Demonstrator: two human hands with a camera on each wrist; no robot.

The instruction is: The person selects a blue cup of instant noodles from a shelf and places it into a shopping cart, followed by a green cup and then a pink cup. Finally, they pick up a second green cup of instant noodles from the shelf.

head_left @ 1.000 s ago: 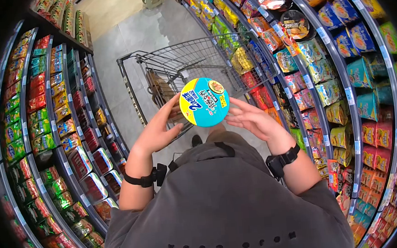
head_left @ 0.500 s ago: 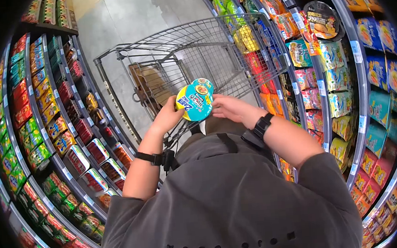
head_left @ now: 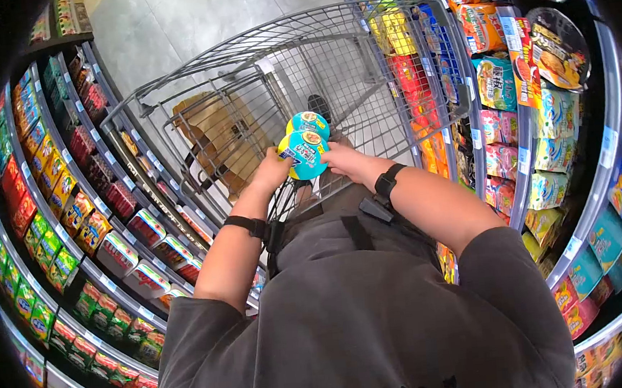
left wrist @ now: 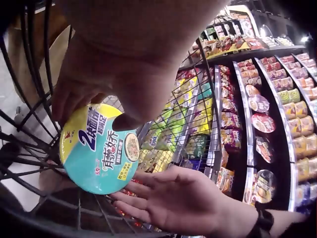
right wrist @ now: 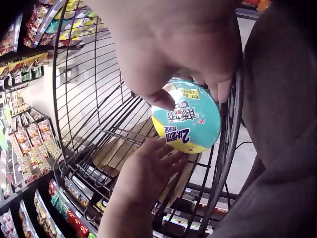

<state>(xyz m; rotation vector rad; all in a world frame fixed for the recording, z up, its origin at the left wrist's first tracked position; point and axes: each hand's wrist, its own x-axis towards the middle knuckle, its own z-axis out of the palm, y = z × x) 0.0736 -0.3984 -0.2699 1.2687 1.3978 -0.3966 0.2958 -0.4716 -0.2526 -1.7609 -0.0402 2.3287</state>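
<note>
Head camera looks down; closer wrist views both share the hands (head_left: 272, 171)

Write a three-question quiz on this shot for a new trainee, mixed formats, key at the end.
1. True or false: the left hand is well away from the noodle tub.

2. Multiple choice: which numeral is printed large on the noodle tub?
a) 5
b) 2
c) 8

3. Fill in the missing word: the basket of the shopping cart is made of ____ mesh.

Key: 1 false; 2 b; 3 wire.
</note>
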